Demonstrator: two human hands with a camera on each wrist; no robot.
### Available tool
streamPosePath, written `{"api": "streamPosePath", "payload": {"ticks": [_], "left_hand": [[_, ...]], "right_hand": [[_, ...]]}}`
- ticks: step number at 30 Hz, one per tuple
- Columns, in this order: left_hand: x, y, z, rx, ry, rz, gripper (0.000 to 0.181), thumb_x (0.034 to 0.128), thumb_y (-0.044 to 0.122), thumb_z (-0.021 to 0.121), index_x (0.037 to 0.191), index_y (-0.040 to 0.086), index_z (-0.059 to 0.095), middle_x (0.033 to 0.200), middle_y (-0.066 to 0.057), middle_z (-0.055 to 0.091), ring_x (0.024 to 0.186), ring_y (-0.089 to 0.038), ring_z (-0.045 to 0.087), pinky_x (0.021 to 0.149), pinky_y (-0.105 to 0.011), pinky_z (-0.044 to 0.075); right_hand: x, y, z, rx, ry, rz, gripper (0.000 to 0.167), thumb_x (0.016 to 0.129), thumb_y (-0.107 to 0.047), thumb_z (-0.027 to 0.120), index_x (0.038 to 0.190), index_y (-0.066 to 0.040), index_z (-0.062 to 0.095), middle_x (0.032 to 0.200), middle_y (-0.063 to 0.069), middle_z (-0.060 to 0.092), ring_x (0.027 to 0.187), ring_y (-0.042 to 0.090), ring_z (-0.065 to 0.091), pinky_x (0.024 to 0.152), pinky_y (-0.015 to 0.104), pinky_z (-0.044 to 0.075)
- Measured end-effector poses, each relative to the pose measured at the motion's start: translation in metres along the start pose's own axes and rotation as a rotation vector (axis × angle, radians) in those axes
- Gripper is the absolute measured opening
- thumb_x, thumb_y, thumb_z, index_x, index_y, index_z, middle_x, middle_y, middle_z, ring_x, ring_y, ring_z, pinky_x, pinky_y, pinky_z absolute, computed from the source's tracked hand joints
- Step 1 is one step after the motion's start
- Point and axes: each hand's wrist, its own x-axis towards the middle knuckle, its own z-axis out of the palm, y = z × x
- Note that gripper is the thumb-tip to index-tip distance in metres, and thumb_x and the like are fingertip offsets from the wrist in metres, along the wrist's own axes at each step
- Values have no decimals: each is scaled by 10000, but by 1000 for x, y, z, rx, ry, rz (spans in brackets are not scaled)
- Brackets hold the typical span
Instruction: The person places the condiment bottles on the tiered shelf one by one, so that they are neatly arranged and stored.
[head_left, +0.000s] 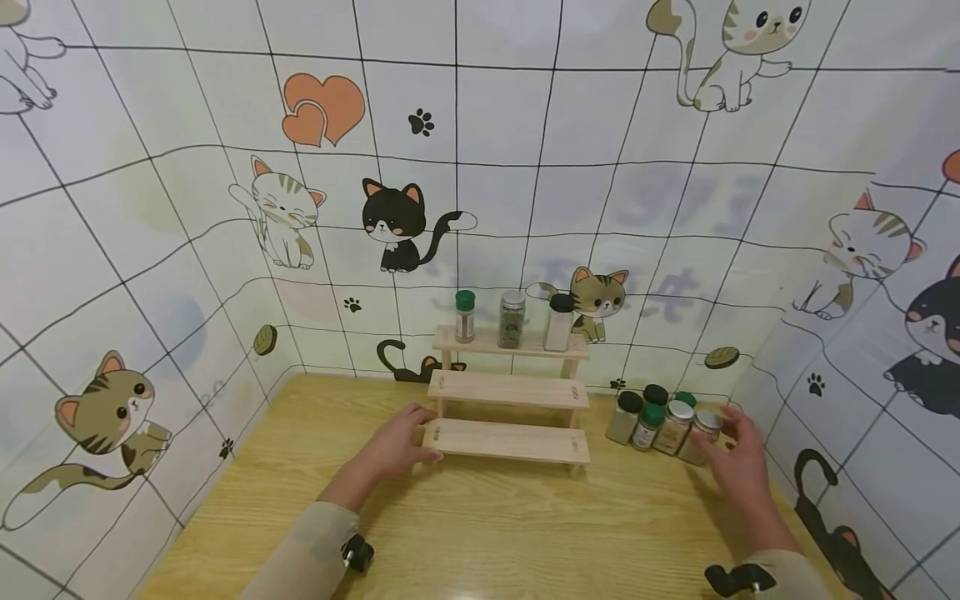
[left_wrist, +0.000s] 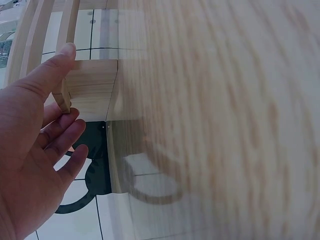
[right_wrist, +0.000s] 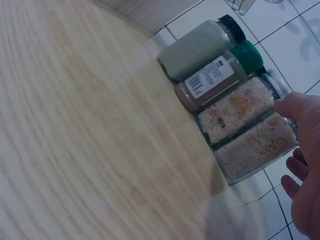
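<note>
At the left end of the wooden rack (head_left: 510, 389), my left grip (head_left: 393, 442) pinches the lowest shelf (head_left: 510, 440) between thumb and curled fingers. Across the table (head_left: 480, 533), to the rack's right, my right grip (head_left: 742, 467) curves round the top of the end jar (right_wrist: 255, 147), which stands in a tight cluster with other jars (head_left: 671, 435). From the right wrist, my own hand covers that jar's lid, and some fingertips are hidden, so I cannot tell how hard they press. Jars behind show mostly as lids; my sleeves (head_left: 307, 550) are cut off below.
</note>
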Motion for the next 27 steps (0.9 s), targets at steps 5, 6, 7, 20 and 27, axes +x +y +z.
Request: {"api": "streamPosePath", "payload": {"ticks": [5,6,7,20,27], "left_hand": [[0,2,-1,-5,3,-6,717,871,343,980,1442,39,670,1380,-113,627,1265,-359,660,1089,-561,552],[0,3,-1,-8,6,-5,718,868,338,983,1439,33,671,1377,-118,629,1264,-363,660,1090,-563,551],[0,3,-2,-11,6,-8,719,870,337,982,1441,33,670,1380,-118,629,1268,-363,659,1093,-560,549],[1,1,2,-8,3,-20,708,873,337,981,1444,54,673,1379,-102,629,1269,-348,660,1089,-545,552],[1,-2,4,-1,3,-16,716,886,349,970,1460,52,663,1379,-99,623,1272,-343,655,1087,-542,551]], "right_hand": [[2,9,9,9,-15,4,819,1051,-137,775,1697,20,297,1598,322,446,1443,496,466,1116,563,422],[3,9,11,15,-13,6,831,1047,-128,778,1702,17,286,1602,325,438,1448,505,457,1132,584,419],[2,9,13,27,-11,13,842,1042,-109,780,1706,13,277,1610,324,431,1457,505,450,1144,618,412],[-2,18,24,40,34,45,834,1054,-102,761,1712,-82,249,1604,301,439,1462,491,453,1127,692,443],[-3,21,26,22,75,33,777,1038,-101,785,1672,-97,336,1584,221,476,1419,436,501,1021,490,518]]}}
